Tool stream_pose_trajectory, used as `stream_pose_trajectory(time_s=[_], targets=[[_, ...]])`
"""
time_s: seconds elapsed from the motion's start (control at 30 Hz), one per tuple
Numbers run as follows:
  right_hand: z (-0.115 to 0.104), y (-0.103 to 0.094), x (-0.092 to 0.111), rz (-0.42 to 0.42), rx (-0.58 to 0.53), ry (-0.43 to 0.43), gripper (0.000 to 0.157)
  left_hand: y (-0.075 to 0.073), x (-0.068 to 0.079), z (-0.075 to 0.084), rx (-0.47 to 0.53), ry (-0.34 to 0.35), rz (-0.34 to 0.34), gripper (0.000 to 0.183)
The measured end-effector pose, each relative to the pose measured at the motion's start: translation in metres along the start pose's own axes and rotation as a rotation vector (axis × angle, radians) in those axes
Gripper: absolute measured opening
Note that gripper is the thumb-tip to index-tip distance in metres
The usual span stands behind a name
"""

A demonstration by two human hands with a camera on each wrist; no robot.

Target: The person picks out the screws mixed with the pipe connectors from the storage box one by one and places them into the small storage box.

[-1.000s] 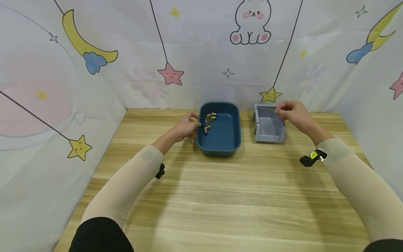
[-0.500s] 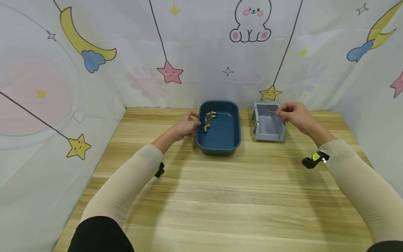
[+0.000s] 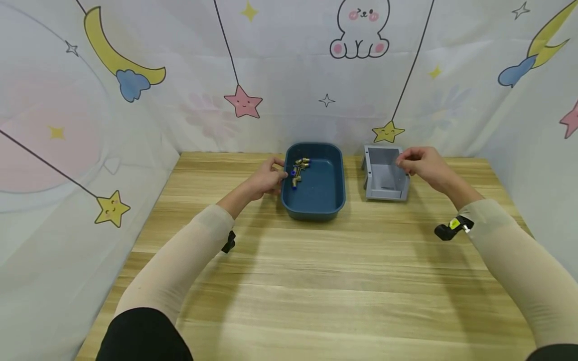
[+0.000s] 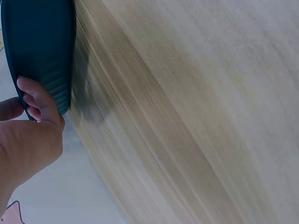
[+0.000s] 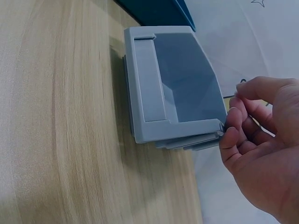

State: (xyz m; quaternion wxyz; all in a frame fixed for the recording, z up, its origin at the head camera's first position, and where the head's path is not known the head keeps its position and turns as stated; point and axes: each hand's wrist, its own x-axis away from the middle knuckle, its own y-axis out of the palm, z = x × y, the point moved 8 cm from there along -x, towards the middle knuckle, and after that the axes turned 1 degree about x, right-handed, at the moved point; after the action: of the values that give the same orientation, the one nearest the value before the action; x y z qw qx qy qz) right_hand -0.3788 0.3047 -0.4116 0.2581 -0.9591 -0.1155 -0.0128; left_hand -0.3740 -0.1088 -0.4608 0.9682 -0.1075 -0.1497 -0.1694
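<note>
My left hand (image 3: 266, 179) grips the left rim of a dark blue plastic tub (image 3: 318, 203), thumb and fingers on either side of its wall, as the left wrist view shows. Several small brass fittings with blue ends (image 3: 295, 184) lie in the tub's left part. Over the right edge of a light grey bin (image 3: 368, 173), my right hand (image 3: 426, 166) hovers with loosely bent fingers. Thumb and forefinger tips are close together in the right wrist view, and nothing shows between them. A small dark mark, too blurred to identify, shows on the bin floor (image 3: 387, 187).
Both containers stand at the back of a wooden table (image 3: 334, 281), with a gap between them. A white cloth printed with stars and a bear (image 3: 289, 60) hangs right behind. Wrist cameras (image 3: 447, 230) are strapped to the sleeves.
The thin, brass-coloured piece pinched in my right hand is gone from its fingertips; a dark mark now shows inside the grey bin. My left hand keeps its hold on the tub.
</note>
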Motion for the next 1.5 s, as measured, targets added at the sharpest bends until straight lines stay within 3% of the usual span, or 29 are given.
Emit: stream_pose_trajectory(time_s=[0.77, 1.13, 1.5], targets=[[-0.004, 0.003, -0.009, -0.017, 0.013, 0.027, 0.031, 0.001, 0.000, 0.001, -0.002, 0.002, 0.000, 0.041], [-0.027, 0.025, -0.016, -0.024, -0.071, 0.008, 0.032, 0.001, 0.001, 0.001, -0.007, 0.000, 0.005, 0.042], [-0.054, 0.054, -0.031, -0.041, -0.045, -0.052, 0.032, 0.001, -0.002, 0.000, -0.012, -0.002, 0.002, 0.043]])
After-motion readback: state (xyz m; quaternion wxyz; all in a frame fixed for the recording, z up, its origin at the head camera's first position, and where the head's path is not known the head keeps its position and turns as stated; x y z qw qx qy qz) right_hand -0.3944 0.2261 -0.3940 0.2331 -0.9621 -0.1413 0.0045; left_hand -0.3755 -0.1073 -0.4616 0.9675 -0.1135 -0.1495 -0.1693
